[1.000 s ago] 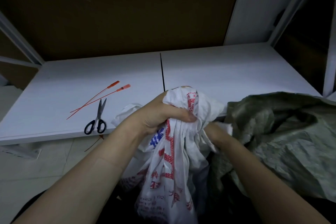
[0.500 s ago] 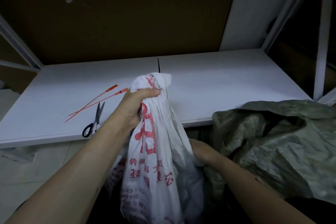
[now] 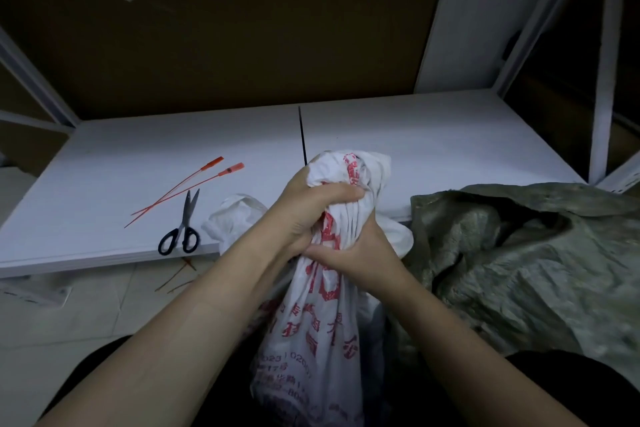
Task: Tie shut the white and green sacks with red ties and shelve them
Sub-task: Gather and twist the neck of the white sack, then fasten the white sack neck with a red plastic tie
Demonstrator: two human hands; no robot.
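The scene is viewed from a single head-worn camera, aimed forward and down, close over the shelf (image 3: 433, 135) edge.

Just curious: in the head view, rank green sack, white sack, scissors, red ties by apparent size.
1. green sack
2. white sack, close; both are cropped, so unsure
3. red ties, long but thin
4. scissors

A white shelf (image 3: 433, 135), split by a dark seam (image 3: 302, 135), is spread beyond the fingers (image 3: 332, 192). A brown back panel (image 3: 259, 28) is set behind it. White uprights (image 3: 602, 62) are seen to the fingers' right, and pale floor tiles (image 3: 86, 315) to their lower left. The room is dimly lit.
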